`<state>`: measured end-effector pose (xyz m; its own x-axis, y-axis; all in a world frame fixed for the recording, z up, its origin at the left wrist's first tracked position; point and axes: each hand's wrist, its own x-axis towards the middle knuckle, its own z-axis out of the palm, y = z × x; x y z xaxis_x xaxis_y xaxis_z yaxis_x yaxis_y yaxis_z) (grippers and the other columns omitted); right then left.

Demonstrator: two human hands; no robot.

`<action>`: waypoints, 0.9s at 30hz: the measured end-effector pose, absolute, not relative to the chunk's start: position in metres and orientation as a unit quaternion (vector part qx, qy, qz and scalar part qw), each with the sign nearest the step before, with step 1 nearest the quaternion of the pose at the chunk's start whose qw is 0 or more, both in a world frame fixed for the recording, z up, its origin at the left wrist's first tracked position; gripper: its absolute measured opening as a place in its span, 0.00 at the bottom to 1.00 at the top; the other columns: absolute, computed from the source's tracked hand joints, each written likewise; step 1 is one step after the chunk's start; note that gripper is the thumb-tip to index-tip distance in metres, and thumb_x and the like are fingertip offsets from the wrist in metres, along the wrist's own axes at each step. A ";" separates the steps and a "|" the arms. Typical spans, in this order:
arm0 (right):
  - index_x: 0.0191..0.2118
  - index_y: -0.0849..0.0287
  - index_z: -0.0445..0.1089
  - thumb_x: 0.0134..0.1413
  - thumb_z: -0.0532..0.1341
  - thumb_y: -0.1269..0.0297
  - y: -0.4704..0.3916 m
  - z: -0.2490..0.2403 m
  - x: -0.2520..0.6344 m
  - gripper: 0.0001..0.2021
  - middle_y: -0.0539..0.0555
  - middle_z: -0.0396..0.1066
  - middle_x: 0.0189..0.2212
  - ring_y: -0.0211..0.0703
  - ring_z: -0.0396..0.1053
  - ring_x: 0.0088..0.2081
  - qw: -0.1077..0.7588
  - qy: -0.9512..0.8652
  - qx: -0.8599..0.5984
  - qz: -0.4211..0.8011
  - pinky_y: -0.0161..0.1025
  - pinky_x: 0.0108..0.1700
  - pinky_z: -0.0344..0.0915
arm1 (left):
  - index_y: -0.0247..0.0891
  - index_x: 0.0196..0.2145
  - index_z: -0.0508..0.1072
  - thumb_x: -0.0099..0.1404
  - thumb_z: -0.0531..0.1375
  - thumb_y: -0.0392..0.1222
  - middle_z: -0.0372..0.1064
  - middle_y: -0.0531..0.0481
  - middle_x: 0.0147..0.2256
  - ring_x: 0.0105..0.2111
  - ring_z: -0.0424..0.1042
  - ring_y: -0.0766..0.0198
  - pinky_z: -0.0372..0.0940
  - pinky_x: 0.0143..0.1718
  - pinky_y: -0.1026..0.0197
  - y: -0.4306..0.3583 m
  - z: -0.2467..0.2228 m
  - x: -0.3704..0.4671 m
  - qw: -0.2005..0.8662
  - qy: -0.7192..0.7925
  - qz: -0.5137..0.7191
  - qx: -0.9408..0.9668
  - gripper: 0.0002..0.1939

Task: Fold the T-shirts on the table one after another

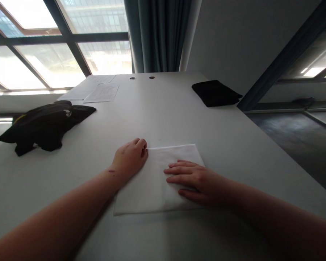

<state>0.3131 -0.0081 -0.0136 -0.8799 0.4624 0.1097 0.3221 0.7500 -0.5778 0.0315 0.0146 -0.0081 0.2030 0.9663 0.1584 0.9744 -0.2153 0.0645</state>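
A flat, roughly rectangular piece of thin white material [152, 192] lies on the table in front of me; whether it is cloth or a thin bag, I cannot tell. My left hand [132, 156] is closed at its far left corner, fingers curled over the edge and partly hidden from view. My right hand [191, 179] rests flat on the right part of the white piece, fingers spread and pointing left. Under that palm and wrist, the right edge is covered.
On the left of the white table [157, 112] lies a crumpled black garment [49, 125] with a small white logo. A folded black cloth [214, 93] sits at the far right edge. Printed papers [101, 92] lie at the back left, and two round holes pierce the far end.
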 end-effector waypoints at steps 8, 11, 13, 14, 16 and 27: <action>0.75 0.57 0.55 0.71 0.55 0.44 -0.006 -0.022 0.313 0.35 0.60 0.46 0.75 0.56 0.44 0.76 0.059 -0.921 -0.346 0.171 0.59 0.77 0.45 | 0.39 0.43 0.77 0.75 0.53 0.41 0.76 0.43 0.46 0.47 0.73 0.51 0.67 0.50 0.52 0.006 -0.004 0.034 0.045 -0.555 -0.111 -0.823 0.12; 0.76 0.60 0.54 0.73 0.51 0.46 -0.002 -0.026 0.313 0.34 0.61 0.46 0.75 0.55 0.45 0.76 0.059 -0.907 -0.394 0.133 0.60 0.77 0.45 | 0.38 0.52 0.76 0.77 0.53 0.46 0.74 0.39 0.56 0.55 0.71 0.48 0.65 0.58 0.46 -0.011 -0.005 0.044 0.033 -0.515 -0.134 -0.846 0.16; 0.75 0.61 0.54 0.73 0.51 0.48 0.002 -0.028 0.314 0.33 0.61 0.46 0.75 0.55 0.46 0.76 0.066 -0.900 -0.414 0.117 0.60 0.76 0.46 | 0.36 0.60 0.73 0.76 0.54 0.49 0.68 0.38 0.64 0.62 0.66 0.44 0.61 0.63 0.42 -0.020 -0.010 0.051 0.019 -0.487 -0.133 -0.863 0.22; 0.75 0.62 0.54 0.73 0.51 0.50 0.004 -0.029 0.314 0.33 0.62 0.47 0.75 0.55 0.46 0.76 0.070 -0.898 -0.421 0.111 0.60 0.76 0.47 | 0.36 0.63 0.70 0.76 0.54 0.51 0.65 0.37 0.66 0.65 0.63 0.43 0.59 0.65 0.40 -0.022 -0.013 0.053 0.008 -0.477 -0.128 -0.869 0.24; 0.74 0.63 0.56 0.72 0.52 0.54 0.007 -0.030 0.315 0.32 0.62 0.50 0.74 0.55 0.48 0.75 0.077 -0.894 -0.430 0.103 0.60 0.76 0.48 | 0.36 0.67 0.67 0.76 0.54 0.51 0.62 0.38 0.69 0.68 0.59 0.42 0.54 0.69 0.39 -0.023 -0.019 0.054 -0.015 -0.471 -0.113 -0.875 0.27; 0.70 0.65 0.63 0.55 0.57 0.65 0.027 -0.026 0.327 0.36 0.62 0.62 0.69 0.55 0.60 0.70 0.095 -0.840 -0.525 0.103 0.53 0.74 0.55 | 0.42 0.67 0.68 0.75 0.56 0.53 0.62 0.40 0.68 0.67 0.62 0.45 0.53 0.70 0.38 -0.010 -0.020 0.046 -0.042 -0.484 -0.108 -0.867 0.28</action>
